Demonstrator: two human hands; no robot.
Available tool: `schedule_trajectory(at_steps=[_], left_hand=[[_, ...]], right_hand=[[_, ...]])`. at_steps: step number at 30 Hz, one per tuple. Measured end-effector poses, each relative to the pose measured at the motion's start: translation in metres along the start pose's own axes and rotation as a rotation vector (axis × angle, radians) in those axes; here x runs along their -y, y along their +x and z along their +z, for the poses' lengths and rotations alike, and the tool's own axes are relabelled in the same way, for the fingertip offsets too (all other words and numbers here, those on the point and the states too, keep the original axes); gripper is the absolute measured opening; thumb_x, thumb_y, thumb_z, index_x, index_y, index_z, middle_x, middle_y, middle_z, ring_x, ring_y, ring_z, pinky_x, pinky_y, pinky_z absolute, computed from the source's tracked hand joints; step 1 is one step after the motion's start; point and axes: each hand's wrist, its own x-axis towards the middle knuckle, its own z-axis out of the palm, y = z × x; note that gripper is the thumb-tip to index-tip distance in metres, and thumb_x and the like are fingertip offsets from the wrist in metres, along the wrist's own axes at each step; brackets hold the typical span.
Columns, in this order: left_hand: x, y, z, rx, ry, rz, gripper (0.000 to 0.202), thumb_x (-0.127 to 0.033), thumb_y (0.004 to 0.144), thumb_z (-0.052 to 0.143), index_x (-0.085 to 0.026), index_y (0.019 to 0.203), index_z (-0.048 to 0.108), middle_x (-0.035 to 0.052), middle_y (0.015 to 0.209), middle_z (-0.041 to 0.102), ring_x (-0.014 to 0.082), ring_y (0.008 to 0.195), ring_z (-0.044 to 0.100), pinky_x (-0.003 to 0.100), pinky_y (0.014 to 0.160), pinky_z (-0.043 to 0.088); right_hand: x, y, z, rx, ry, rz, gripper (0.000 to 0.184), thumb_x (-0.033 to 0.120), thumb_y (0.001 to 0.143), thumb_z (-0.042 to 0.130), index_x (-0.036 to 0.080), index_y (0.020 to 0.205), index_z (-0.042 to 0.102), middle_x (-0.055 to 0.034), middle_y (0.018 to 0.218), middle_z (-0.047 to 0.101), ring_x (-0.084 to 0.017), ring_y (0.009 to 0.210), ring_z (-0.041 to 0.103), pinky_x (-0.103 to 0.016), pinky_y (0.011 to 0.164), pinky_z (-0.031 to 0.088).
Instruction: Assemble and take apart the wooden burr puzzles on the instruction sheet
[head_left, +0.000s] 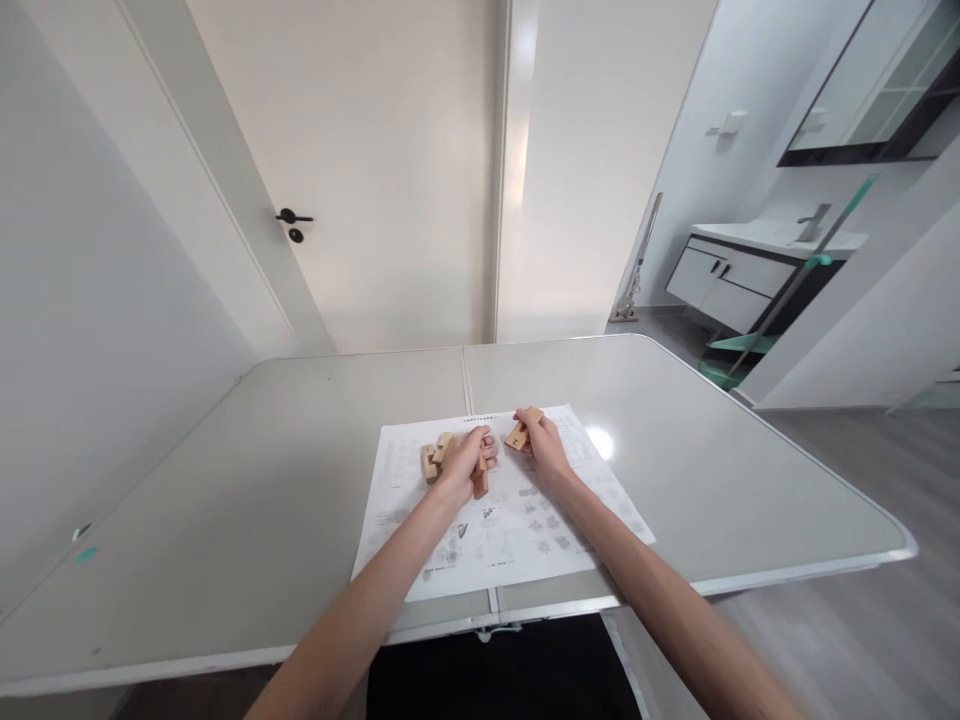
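Observation:
Over the printed paper sheet [510, 550], my left hand [463, 458] is closed, its fingers curled around a wooden puzzle piece [481, 482] whose darker end sticks out below the palm. Several more light wooden pieces [429, 464] lie on the sheet just left of this hand, partly hidden by it. To the right, my right hand [546, 447] pinches a notched wooden puzzle piece [516, 438] between thumb and fingers. A small dark mark shows on its face. A gap separates the two hands.
The sheet lies on a pale folding table [285, 500] with a metal rim and a centre seam. Behind it stands a white door [390, 170] with a black handle. A sink cabinet [727, 275] and a green-and-grey broom [795, 280] are at the right.

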Motion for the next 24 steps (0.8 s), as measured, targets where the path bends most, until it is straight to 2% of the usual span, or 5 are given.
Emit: schedule_trajectory(at_steps=[3,10,14,19,24], left_hand=[[-0.010,0.003,-0.022,-0.049,-0.027,0.022,0.037,-0.035,0.101,0.066,-0.017,0.133,0.062,0.0113,0.131,0.065,0.0255,0.110,0.068,0.046,0.092,0.061],[-0.026,0.008,-0.054,-0.106,-0.151,0.140,0.034,-0.035,0.085,0.083,-0.017,0.079,0.055,-0.0048,0.069,0.056,0.0035,0.048,0.047,0.015,0.046,0.038],[-0.024,0.000,-0.047,-0.035,-0.208,0.149,0.033,-0.030,0.083,0.084,-0.017,0.074,0.054,-0.0053,0.067,0.054,0.0035,0.048,0.045,0.016,0.049,0.040],[-0.023,-0.013,-0.030,-0.005,-0.277,0.258,0.029,-0.029,0.083,0.084,-0.018,0.083,0.057,-0.0047,0.078,0.058,0.0041,0.057,0.053,0.015,0.055,0.043],[-0.022,-0.023,-0.023,0.008,-0.320,0.328,0.030,-0.038,0.086,0.082,-0.021,0.093,0.059,-0.0026,0.084,0.063,0.0075,0.064,0.058,0.016,0.054,0.045]], right_hand=[[-0.001,-0.001,0.001,0.032,-0.007,0.014,0.040,0.057,0.076,0.077,0.022,0.080,0.059,0.0066,0.059,0.046,-0.010,0.047,0.038,-0.024,0.042,0.027],[0.009,-0.012,0.003,0.209,-0.003,0.022,0.051,0.068,0.081,0.073,0.025,0.072,0.046,0.0038,0.062,0.044,-0.014,0.054,0.044,-0.026,0.046,0.035],[0.020,-0.027,0.009,0.473,-0.018,0.078,0.056,0.074,0.084,0.068,0.025,0.073,0.044,0.0017,0.070,0.049,-0.013,0.056,0.046,-0.026,0.045,0.039],[0.025,-0.042,0.012,0.689,-0.125,0.136,0.049,0.072,0.092,0.062,0.024,0.090,0.055,0.0104,0.060,0.035,-0.007,0.041,0.018,-0.021,0.035,0.013],[0.020,-0.051,0.017,0.775,-0.239,0.075,0.045,0.064,0.089,0.073,0.023,0.088,0.054,0.0109,0.053,0.043,-0.007,0.040,0.028,-0.021,0.038,0.020]])
